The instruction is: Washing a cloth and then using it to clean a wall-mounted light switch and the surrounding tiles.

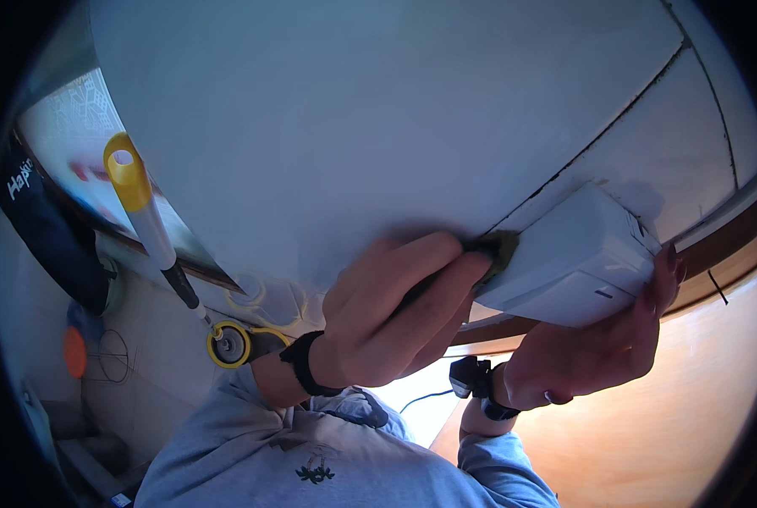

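My left hand [397,305] pinches a dark green scouring pad [504,251] between its fingers. The pad lies against the white tiled wall [378,114], at the left end of a white plastic box [569,267]. Around the box's lower right end my right hand [594,355] is curled, fingertips at its edge and palm below; its thumb points away from the box. Dark wristbands circle both wrists, and the right one carries a small black device [470,376]. The palm-side fingers of my left hand are partly hidden.
A yellow, white and black pole [156,235] slants at the left, near a round grey-and-yellow part [228,344]. Black fabric with white lettering [54,235] hangs at the far left, above an orange disc [75,353] and a wire rack [113,357]. Dark grout lines cross the wall.
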{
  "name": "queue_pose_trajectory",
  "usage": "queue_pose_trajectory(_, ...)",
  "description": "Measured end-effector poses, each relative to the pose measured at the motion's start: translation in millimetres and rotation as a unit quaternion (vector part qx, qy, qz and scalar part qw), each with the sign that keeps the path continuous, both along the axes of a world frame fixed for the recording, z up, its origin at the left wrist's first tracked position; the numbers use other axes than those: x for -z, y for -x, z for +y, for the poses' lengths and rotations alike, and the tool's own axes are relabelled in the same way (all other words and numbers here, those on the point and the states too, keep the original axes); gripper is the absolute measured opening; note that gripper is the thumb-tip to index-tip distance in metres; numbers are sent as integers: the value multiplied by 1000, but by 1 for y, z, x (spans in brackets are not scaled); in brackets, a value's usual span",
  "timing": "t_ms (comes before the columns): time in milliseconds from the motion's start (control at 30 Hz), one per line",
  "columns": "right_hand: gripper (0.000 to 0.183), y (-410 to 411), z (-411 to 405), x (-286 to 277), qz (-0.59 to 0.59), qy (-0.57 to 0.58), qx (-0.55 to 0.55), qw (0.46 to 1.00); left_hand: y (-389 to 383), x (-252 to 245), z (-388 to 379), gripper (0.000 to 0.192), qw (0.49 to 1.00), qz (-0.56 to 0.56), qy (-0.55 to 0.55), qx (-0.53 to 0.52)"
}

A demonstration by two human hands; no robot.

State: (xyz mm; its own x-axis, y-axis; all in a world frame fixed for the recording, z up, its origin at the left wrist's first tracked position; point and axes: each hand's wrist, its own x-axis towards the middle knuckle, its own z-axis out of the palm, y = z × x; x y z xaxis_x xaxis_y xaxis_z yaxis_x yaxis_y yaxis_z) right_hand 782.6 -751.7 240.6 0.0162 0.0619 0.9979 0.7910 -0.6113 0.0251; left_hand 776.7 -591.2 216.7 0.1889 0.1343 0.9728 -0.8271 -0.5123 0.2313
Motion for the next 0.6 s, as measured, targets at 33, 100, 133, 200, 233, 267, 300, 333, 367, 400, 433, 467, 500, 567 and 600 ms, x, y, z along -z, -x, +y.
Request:
queue_pose_trajectory(33, 76, 1, -1, 0, -2, 1, 0, 1000, -2, 0, 0, 27, 1000, 1, 3, -2)
queue_pose_trajectory(100, 75, 2, -2, -2, 1, 10, 6, 1000, -3, 0, 1, 30, 999, -19, -33, 5)
queue_pose_trajectory(133, 75, 2, -2, -2, 3, 13, 10, 1000, -2, 6, 0, 30, 999, -19, -33, 5)
queue_pose_trajectory(200, 74, 0, 0, -1, 0, 10, 15, 1000, 3, 24, -3, 31, 1000, 18, -11, 15)
queue_pose_trajectory(233, 74, 1, 1, 0, -3, 7, 15, 1000, 2, 25, -2, 31, 1000, 18, -12, 15)
queue_pose_trajectory(267, 74, 0, 2, 0, -7, 4, 16, 1000, 0, 24, -2, 31, 1000, 14, -9, 11)
queue_pose_trajectory(300, 73, 4, 2, -1, 17, 2, 38, 999, 0, 21, -3, 31, 1000, 14, -5, 7)
queue_pose_trajectory(333, 73, 4, 1, -2, 28, 0, 48, 998, -2, 13, -4, 29, 1000, 1, -1, 11)
queue_pose_trajectory(367, 73, 6, 0, -3, 43, 1, 58, 997, -1, 10, -4, 29, 1000, 3, 0, 9)
queue_pose_trajectory(400, 73, 4, 0, -3, 22, 4, 45, 999, -2, 7, -4, 29, 1000, -3, -3, 12)
queue_pose_trajectory(433, 73, 3, 0, -3, 10, 4, 39, 999, -2, 6, -4, 29, 1000, -9, -6, 15)
queue_pose_trajectory(467, 73, 3, 0, -3, 0, 5, 33, 999, 0, 11, -5, 29, 1000, -9, -7, 14)
queue_pose_trajectory(500, 72, 3, 2, -3, 4, 0, 36, 999, 3, 20, -7, 29, 1000, 7, 12, 10)
queue_pose_trajectory(567, 71, 2, 6, -2, 7, -6, 42, 999, 1, 26, -7, 29, 999, 23, 31, 7)
queue_pose_trajectory(600, 70, 2, 7, -3, 11, -12, 41, 999, 3, 24, -8, 29, 999, 27, 28, 0)
